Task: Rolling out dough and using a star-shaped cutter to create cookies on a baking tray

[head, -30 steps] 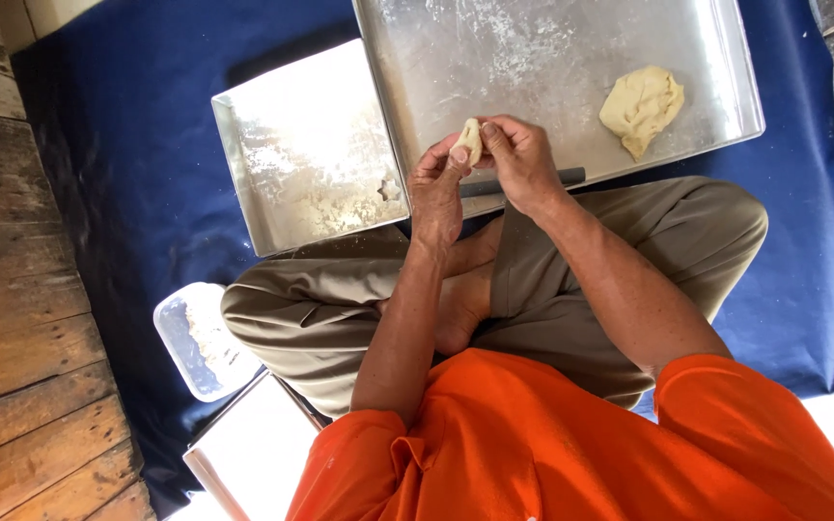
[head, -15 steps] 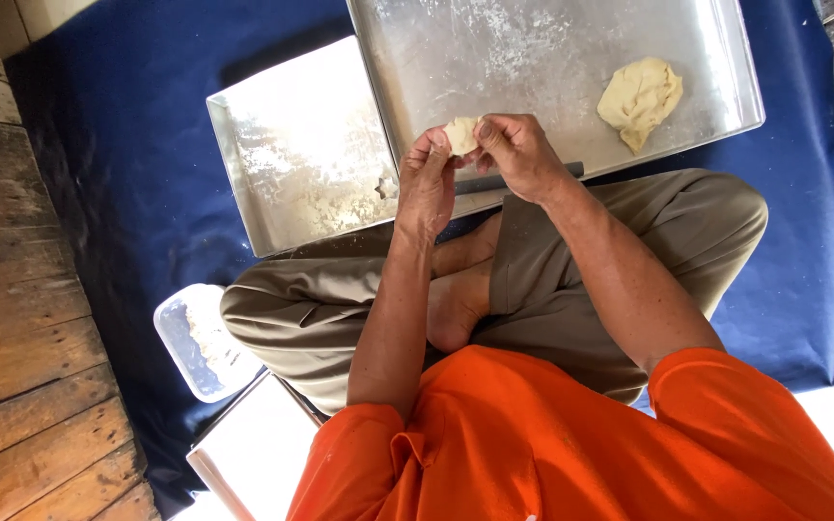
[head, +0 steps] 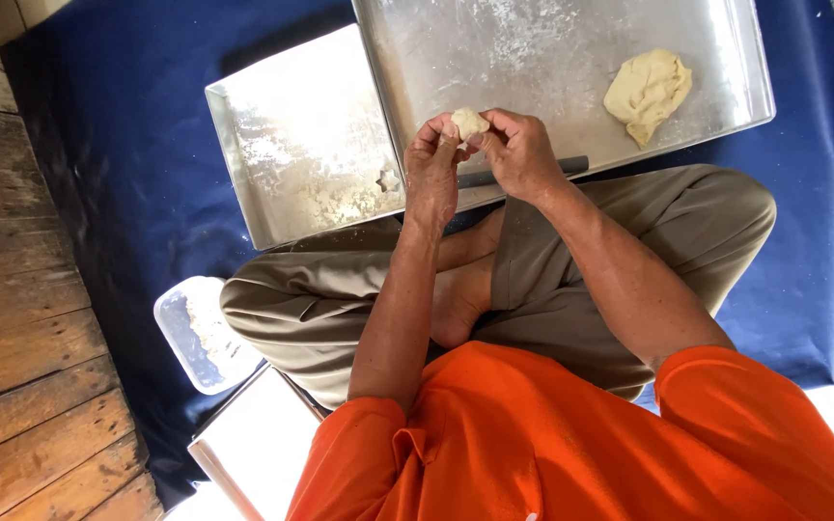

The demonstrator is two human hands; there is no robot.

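Note:
I sit cross-legged on a blue cloth [head: 98, 193]. Both hands are raised together over the near edge of a floured metal tray [head: 552, 58]. My left hand [head: 431, 169] and my right hand [head: 518, 154] pinch one small piece of pale dough [head: 468, 123] between their fingertips. A larger lump of dough [head: 647, 92] lies on the tray's far right part. A dark thin tool [head: 523, 174] lies along the tray's near edge, partly hidden behind my right hand.
A second metal tray [head: 291, 145] with loose flour and a small star-shaped cutter [head: 389, 179] lies to the left. A clear plastic container [head: 200, 333] and a white box [head: 253, 444] sit by my left knee. Wooden floorboards [head: 12, 318] run along the left.
Both hands have lifted slightly toward the tray while turning and pinching the small dough piece. The camera view has shifted a little.

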